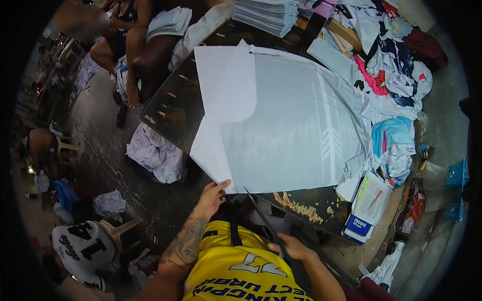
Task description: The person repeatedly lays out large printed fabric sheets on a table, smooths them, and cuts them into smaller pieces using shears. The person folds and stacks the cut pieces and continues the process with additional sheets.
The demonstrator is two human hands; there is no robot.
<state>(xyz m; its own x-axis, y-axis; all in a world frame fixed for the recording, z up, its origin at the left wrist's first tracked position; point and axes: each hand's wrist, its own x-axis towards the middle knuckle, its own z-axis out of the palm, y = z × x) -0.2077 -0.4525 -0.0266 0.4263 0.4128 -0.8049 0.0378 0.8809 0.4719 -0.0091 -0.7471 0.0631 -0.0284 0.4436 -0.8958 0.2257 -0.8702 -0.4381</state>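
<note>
A stack of light grey sheet material (286, 120), likely fabric, with white stripes and chevrons on its right side, lies across the dark table. A white pattern-like sheet (226, 83) with a rounded corner rests on its far left part. My left hand (217, 193) pinches the near left corner of the white layer (210, 150), thumb on top. Lower right, in front of my yellow shirt, my right hand (295, 249) is closed round the handles of long scissors (262, 214). Their blades point up and left, tips at the material's near edge. The handle loops are mostly hidden by my fingers.
The dark table (170, 108) has a worn, peeling near edge. Papers and a notebook (369, 208) lie at its right, beside heaped coloured garments (394, 143). A folded stack (266, 15) stands at the far side. White cloth bundles (156, 153) and seated people are on the left.
</note>
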